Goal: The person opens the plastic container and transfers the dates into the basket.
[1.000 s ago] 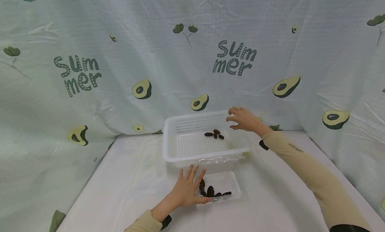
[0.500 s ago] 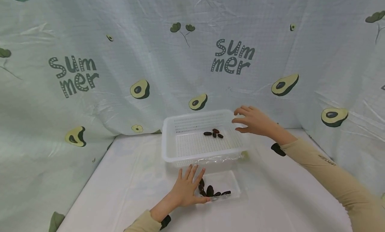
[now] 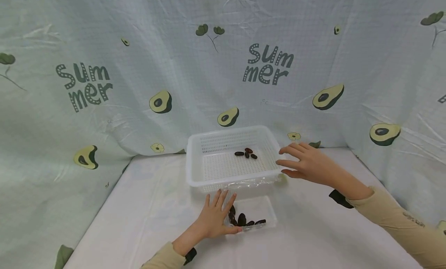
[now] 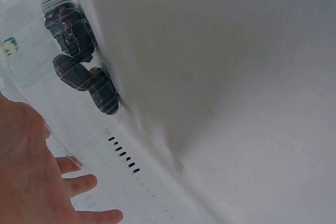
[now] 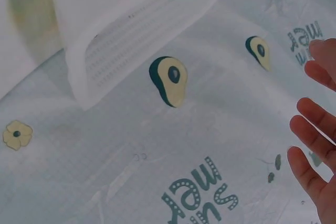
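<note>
A white perforated plastic basket (image 3: 194,179) stands at the back of the table, with several small dark brown oval pieces (image 3: 247,155) on its floor. In front of it lies a clear plastic box (image 3: 257,207) holding several similar dark oval pieces (image 3: 242,220), seen closer through the clear wall in the left wrist view. My left hand (image 3: 213,219) rests with spread fingers at the left side of the box, thumb along its near edge. Just right of the basket, my right hand (image 3: 310,163) hovers with parted, slightly bent fingers, holding nothing.
A pale curtain (image 3: 195,64) printed with avocados and "summer" hangs behind and along both sides of the table. White cloth (image 3: 156,207) covers the table. Crinkled clear film (image 3: 251,182) shows at the basket's front wall.
My right hand has moved away from the basket's back right corner, rightward and toward me, beside its front right corner. The left hand and the dark pieces stay put; the head view shifts slightly.
</note>
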`<state>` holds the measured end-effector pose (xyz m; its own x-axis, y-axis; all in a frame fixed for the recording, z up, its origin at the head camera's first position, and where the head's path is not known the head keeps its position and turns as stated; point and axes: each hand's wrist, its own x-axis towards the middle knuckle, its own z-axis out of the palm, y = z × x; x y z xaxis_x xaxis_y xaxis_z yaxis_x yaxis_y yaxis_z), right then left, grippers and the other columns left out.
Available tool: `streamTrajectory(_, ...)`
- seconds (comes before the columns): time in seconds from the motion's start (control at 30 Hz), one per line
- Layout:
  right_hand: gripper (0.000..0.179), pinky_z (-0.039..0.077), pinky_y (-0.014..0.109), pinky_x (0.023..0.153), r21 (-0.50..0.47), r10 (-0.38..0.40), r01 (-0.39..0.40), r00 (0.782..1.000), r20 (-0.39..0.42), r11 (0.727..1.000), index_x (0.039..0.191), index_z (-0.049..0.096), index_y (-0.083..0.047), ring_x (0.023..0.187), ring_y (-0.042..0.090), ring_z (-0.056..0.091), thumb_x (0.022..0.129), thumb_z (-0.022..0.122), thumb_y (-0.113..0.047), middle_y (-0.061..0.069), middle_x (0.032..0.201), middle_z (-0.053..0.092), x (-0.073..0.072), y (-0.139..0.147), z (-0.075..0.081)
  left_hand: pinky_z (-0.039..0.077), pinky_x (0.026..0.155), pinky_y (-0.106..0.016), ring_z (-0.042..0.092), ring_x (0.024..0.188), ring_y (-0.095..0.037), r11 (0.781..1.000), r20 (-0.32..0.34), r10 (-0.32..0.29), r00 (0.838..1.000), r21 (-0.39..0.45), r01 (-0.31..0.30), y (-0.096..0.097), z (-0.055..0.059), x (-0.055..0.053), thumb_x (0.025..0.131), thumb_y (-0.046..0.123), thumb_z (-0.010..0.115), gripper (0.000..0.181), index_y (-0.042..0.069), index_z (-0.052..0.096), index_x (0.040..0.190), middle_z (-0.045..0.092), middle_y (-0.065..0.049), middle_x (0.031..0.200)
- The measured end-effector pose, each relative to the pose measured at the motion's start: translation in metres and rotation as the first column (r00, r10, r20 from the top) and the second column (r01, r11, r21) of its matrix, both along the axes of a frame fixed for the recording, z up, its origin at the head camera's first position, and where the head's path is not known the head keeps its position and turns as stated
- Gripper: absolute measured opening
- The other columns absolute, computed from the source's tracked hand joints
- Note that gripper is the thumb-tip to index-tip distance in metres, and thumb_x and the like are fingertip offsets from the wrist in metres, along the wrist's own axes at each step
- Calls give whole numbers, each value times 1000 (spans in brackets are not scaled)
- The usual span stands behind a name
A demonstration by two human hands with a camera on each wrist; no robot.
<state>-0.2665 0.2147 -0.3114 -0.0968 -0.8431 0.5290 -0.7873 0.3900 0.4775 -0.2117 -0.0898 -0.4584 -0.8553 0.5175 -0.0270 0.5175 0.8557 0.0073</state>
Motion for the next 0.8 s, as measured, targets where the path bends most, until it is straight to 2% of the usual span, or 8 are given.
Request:
streamTrajectory(0.2,34,47,31,66,-8,44,-44,999,-28,999,95,64,-19,82,18,56,96,33,-33,3,94,60,23,-6,-5,19,102,-60,14,137,-34,1000,-7,-3,1000,0,3,0,2,1,72,77,39,98,18,10,145,16,-14,149)
streamTrajectory(0.4,28,46,27,68,33,60,-60,998,-18,998,99,62,-19,83,13,55,95,37,-32,0,96,60,39,-16,-16,19,102,-61,13,137,-35,1000,-5,-5,1000,14,5,0,2,2,72,76,40,98,17,11,145,14,-14,150)
streamTrajectory(0.63,30,47,26,73,75,122,-118,991,-47,990,99,60,-21,87,12,55,96,32,-29,-2,97,58,46,-30,-41,17,102,-61,8,138,-35,1000,21,1,1000,31,-2,-1,1,1,72,77,39,100,16,10,145,9,-13,150)
streamTrajectory(0.8,20,44,24,75,149,147,-143,989,-19,979,100,58,-23,88,10,52,94,40,-30,-4,99,55,44,-40,-66,17,102,-61,8,137,-37,999,25,-1,1000,33,0,-1,2,0,72,77,40,100,16,10,145,8,-15,150)
